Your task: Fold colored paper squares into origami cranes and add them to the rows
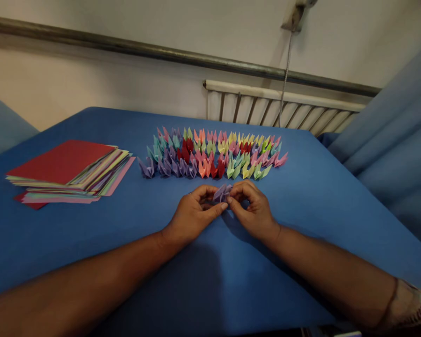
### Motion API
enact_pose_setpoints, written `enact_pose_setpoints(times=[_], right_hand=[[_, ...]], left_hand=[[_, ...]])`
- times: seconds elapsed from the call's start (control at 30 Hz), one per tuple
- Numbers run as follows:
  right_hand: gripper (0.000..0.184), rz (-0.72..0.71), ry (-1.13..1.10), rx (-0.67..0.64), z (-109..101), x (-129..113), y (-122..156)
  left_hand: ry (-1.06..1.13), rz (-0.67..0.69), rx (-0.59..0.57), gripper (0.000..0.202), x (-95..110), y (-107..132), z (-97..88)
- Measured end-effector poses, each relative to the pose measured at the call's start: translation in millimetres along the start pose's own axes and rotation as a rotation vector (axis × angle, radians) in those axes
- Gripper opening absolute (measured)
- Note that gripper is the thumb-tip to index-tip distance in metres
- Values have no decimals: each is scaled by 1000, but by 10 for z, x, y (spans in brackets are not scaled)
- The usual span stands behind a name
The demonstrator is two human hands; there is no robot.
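A small purple origami crane point(221, 194) is held up between both hands, just in front of the rows of cranes. My left hand point(192, 213) pinches its left and lower side with thumb and fingers. On the other side, the thumb and index finger of my right hand point(251, 208) close on its right edge. Part of the purple paper is hidden behind the fingertips. Beyond the hands stand several rows of folded paper cranes point(204, 168) in purple, red, orange, green, yellow, pink and blue.
To the left lies an uneven stack of coloured paper sheets point(61, 161), red on top. A blue cloth point(133, 262) covers the table. Behind it are a wall pipe point(161, 50), a white radiator point(252, 91) and a hanging cord point(286, 70). A blue curtain point(396, 121) hangs at right.
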State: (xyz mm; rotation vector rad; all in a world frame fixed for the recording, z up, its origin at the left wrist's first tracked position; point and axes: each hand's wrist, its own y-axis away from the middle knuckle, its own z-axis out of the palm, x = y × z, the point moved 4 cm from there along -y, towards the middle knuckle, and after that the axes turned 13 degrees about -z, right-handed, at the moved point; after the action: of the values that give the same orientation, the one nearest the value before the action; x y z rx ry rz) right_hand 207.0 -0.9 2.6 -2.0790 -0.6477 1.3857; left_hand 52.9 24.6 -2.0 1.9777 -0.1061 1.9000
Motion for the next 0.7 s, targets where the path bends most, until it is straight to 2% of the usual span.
enact_pose_setpoints(times=[0.1, 0.2, 0.37, 0.53, 0.7], right_hand=[[4, 46, -70, 15, 6, 47, 11], [2, 101, -135, 15, 22, 90, 29], [4, 124, -143, -3, 38, 125, 47], [7, 62, -103, -66, 40, 110, 29], [6, -15, -72, -117, 22, 72, -13]], left_hand=[[-35, 44, -18, 26, 72, 28, 1], [-85, 76, 32, 21, 127, 30, -34], [-110, 54, 82, 17, 89, -14, -89], [-114, 68, 38, 14, 47, -56, -94], [-121, 113, 5, 31, 75, -62, -101]])
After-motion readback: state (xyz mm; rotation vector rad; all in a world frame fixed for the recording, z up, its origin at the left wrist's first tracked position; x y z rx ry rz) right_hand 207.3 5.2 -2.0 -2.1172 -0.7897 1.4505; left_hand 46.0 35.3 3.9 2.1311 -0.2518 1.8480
